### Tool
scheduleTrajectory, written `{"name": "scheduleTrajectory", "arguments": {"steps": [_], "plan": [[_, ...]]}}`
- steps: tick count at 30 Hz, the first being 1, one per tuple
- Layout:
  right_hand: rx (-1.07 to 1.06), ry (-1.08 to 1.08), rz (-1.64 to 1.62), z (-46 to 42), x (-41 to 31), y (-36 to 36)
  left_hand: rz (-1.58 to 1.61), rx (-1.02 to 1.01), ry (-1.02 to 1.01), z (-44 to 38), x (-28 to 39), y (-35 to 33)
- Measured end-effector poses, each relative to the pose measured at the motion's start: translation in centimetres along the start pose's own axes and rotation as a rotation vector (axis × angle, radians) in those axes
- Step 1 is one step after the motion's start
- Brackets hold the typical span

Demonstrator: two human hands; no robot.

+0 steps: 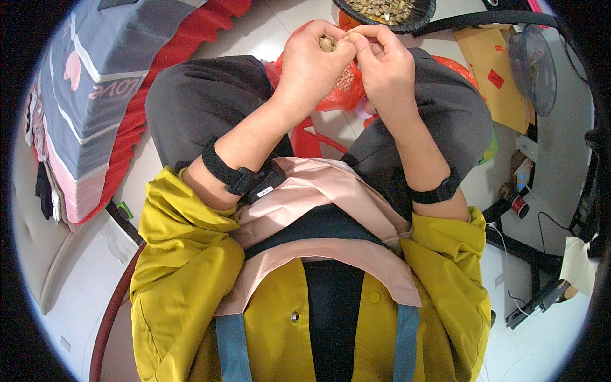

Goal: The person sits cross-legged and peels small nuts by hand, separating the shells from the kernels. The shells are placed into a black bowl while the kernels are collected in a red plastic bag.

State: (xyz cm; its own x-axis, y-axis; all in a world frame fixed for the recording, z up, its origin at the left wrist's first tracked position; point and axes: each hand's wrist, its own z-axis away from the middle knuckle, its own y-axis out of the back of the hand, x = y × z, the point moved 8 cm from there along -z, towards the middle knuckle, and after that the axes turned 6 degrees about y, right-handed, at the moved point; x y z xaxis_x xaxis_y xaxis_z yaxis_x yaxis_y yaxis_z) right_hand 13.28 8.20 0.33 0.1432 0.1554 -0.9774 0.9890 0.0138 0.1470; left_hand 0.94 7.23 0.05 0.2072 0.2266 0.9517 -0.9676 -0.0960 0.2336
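My left hand (315, 64) is curled round a brown nut, apparently a peanut in its shell (327, 43), which shows between thumb and fingers. Against it, my right hand (387, 67) has thumb and forefinger pinched on a small pale piece (347, 36), where the fingertips of both hands meet. Below the hands, between my knees, a red plastic bag (334, 101) holds many small pinkish kernels (345, 79). Beyond the hands stands a black-rimmed container (420, 24) with a heap of brownish shells or pods (382, 10). The undersides of both hands are hidden.
A bed or table with a grey and pink cover (119, 52) and red frill is at the left. On the right are a yellow padded envelope (496, 81), a clear round plastic lid (533, 69), a black metal frame (515, 248) and cables. A pink apron (329, 181) covers my lap.
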Motion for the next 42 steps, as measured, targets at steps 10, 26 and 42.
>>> {"name": "scheduleTrajectory", "arguments": {"steps": [10,26,42], "plan": [[-0.041,-0.215,-0.328,0.1,1.4,-0.3,0.278,-0.116,0.106,0.3,-0.2,-1.0],[-0.133,-0.364,-0.581,0.1,3.1,-1.0,0.177,-0.111,0.113,-0.6,-1.2,-0.6],[-0.28,-0.258,0.025,-0.4,2.3,-0.2,-0.367,0.072,-0.478,0.3,3.6,0.1]]}}
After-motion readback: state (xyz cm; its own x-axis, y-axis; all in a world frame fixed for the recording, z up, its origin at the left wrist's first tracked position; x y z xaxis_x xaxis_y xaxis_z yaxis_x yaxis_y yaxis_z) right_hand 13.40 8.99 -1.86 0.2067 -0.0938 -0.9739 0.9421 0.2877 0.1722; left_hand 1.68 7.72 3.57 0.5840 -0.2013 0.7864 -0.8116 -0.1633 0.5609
